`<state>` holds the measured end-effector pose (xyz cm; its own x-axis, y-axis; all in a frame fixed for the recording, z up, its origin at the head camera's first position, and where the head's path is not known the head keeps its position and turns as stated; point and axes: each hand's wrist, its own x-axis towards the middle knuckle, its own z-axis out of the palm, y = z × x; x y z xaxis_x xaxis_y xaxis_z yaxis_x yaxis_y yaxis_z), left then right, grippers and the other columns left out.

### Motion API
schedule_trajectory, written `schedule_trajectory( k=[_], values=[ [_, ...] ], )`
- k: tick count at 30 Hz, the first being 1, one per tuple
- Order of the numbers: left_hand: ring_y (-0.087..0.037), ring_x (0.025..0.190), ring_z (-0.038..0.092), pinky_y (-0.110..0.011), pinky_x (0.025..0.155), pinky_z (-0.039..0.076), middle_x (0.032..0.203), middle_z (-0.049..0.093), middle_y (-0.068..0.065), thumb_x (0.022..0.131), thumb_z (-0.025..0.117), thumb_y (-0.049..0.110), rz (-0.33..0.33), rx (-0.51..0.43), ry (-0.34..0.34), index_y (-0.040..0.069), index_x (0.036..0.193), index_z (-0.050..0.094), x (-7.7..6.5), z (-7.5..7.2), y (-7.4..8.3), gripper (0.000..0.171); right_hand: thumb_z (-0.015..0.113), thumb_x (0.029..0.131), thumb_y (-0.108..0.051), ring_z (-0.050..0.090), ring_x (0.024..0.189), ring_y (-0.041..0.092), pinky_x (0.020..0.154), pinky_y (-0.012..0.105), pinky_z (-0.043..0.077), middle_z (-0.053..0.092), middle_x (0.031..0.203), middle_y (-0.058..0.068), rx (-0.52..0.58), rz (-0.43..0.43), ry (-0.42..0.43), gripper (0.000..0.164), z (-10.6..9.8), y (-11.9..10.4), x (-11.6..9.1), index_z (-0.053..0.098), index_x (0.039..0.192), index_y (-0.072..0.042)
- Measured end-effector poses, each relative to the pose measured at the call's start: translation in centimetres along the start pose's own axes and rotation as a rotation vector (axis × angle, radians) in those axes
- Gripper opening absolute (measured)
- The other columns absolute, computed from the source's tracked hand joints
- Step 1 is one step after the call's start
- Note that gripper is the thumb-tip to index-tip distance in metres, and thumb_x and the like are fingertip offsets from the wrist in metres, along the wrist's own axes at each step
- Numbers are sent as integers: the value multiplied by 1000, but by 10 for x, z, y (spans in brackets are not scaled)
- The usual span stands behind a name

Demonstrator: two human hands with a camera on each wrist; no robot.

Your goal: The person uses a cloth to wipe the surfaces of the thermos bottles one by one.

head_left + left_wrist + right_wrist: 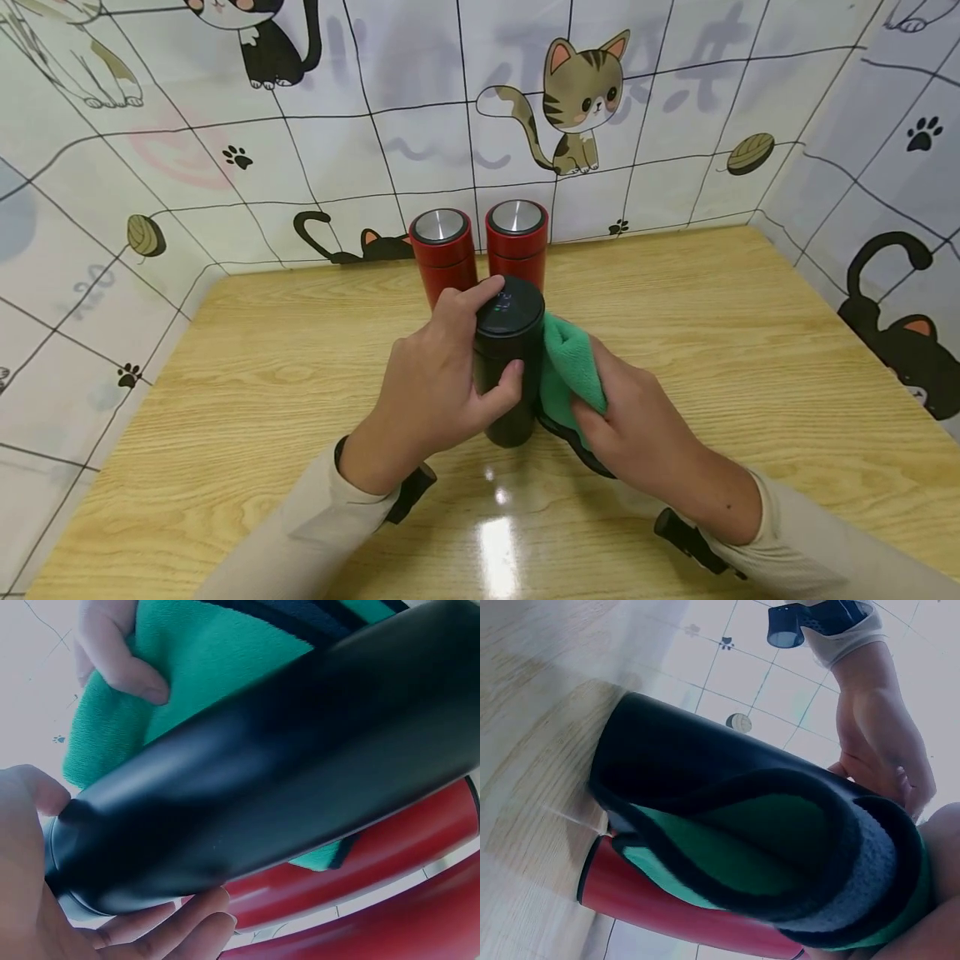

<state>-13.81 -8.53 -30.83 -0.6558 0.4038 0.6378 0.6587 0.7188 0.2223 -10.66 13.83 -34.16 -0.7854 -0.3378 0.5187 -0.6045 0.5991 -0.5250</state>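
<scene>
Beige sleeves nearest, at 7 and 4 o'clock. Next, right hand, 4 o'clock of the black bottle: grips a bunched green cloth, laid against the bottle's 3 o'clock side. Left hand, 8 o'clock: holds the bottle near its lid, one finger on top. Bottle roughly upright, mid-table. Head view alone shows coloured marks on the lid. Left wrist view adds left fingers round the far side, hidden from the head. Right wrist view adds a grey strip inside the cloth's dark-edged fold. Farther: left red bottle, 11 o'clock; right red bottle, 12. Farthest: cat-print wall.
</scene>
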Motion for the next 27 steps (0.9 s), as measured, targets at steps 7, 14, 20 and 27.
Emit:
schedule_trajectory(
  k=[7,14,20,27],
  values=[
    [-11,55,42,-23,43,38,92,48,-6,87,66,42,3,20,-4,15,146,35,-1,-1,1,72,56,86,8,68,101,19,82,43,60,66,127,14,-7,9,-12,53,0,1,1,48,138,1],
    [-11,55,40,-24,43,37,91,48,-7,85,74,46,34,22,22,10,143,40,0,-1,0,77,56,85,8,69,100,20,80,43,60,67,126,16,-4,1,8,54,0,1,1,47,138,3],
    [-12,57,44,-25,46,44,89,48,-7,82,78,48,40,25,47,8,140,41,1,-1,-1,80,57,88,7,69,104,23,82,45,59,65,129,15,-15,31,-76,53,-1,-2,2,45,140,-1],
    [-13,58,49,-24,49,45,86,51,-6,75,84,52,35,26,96,7,136,45,2,-1,-1,85,56,85,11,67,112,27,84,46,59,63,136,17,7,-3,13,64,-1,-3,-1,43,147,-2]
  ],
)
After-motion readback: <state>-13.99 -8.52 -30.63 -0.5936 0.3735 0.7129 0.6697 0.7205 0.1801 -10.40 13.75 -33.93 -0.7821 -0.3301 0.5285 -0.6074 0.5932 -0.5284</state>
